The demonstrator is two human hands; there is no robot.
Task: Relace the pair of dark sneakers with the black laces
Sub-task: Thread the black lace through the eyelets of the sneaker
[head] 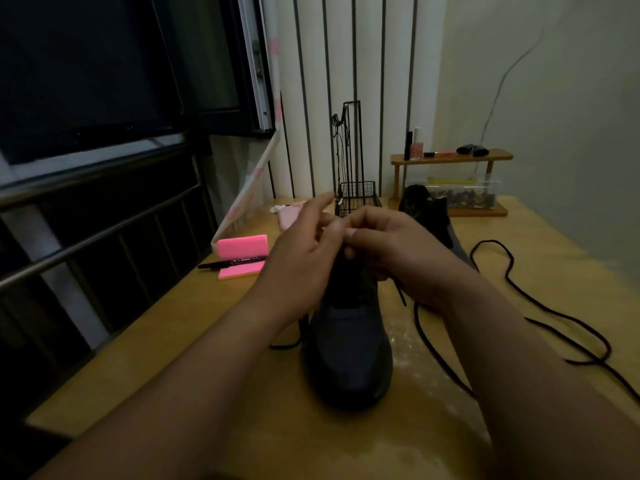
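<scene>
A dark sneaker (348,355) stands on the wooden table (214,368), toe toward me. Both hands meet over its tongue and eyelets. My left hand (301,261) hovers at the left of the tongue with its index finger raised. My right hand (394,251) pinches the black lace of this shoe at the top eyelets; one lace end (401,294) sticks out below my palm and another end (285,345) lies at the shoe's left. The second dark sneaker (431,216) stands behind my right hand. A loose black lace (512,271) snakes over the table on the right.
A pink sponge block (242,254) with a black marker (232,264) lies at the left. A black wire basket (358,199) stands behind the hands. At the back right is a wooden shelf (450,157) with small bottles. A window and metal rail run along the left.
</scene>
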